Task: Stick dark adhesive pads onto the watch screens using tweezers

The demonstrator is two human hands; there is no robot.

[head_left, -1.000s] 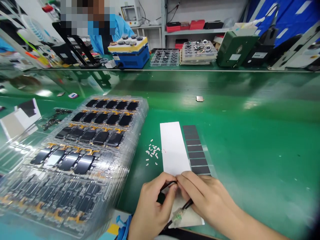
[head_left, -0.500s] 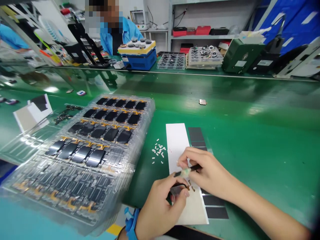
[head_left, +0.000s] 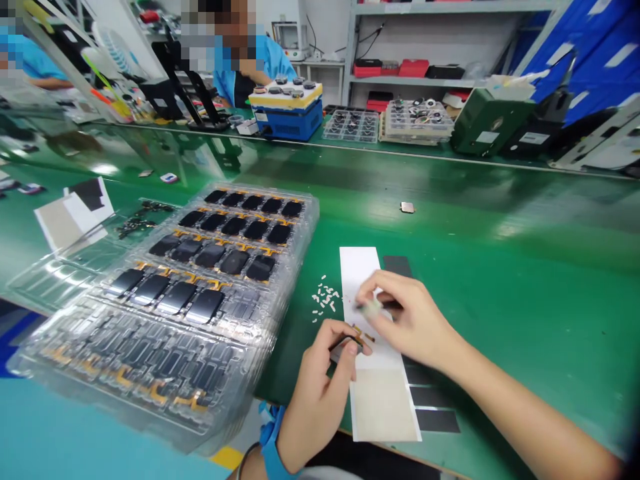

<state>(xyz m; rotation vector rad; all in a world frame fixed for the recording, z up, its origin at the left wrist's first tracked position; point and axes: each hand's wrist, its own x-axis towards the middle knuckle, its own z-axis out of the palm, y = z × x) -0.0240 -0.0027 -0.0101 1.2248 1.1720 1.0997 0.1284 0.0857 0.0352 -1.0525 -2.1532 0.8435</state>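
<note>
Between the thumb and fingers of my left hand (head_left: 325, 373) is a small dark screen part (head_left: 345, 348) with an orange-brown flex strip (head_left: 364, 333). Just above and to the right, my right hand (head_left: 407, 317) pinches a slim dark tool with a pale green middle (head_left: 373, 307), blurred by motion. The tool is apart from the screen part. Under both hands lies a long white sheet (head_left: 359, 267) with a beige lower section (head_left: 385, 407). Small white pieces (head_left: 325, 297) are scattered left of the sheet, and dark rectangles (head_left: 435, 397) lie along its right side.
At the left, a stack of clear trays (head_left: 240, 300) holds rows of dark screens. A small metallic part (head_left: 407, 207) lies farther back on the green table (head_left: 525, 280). Beyond stand a blue box (head_left: 287, 120), a green box (head_left: 493, 120) and a seated person.
My right hand has lifted the tool up and away from the screen part. My left hand has moved slightly up and left with the part, and its flex strip shows more clearly.
</note>
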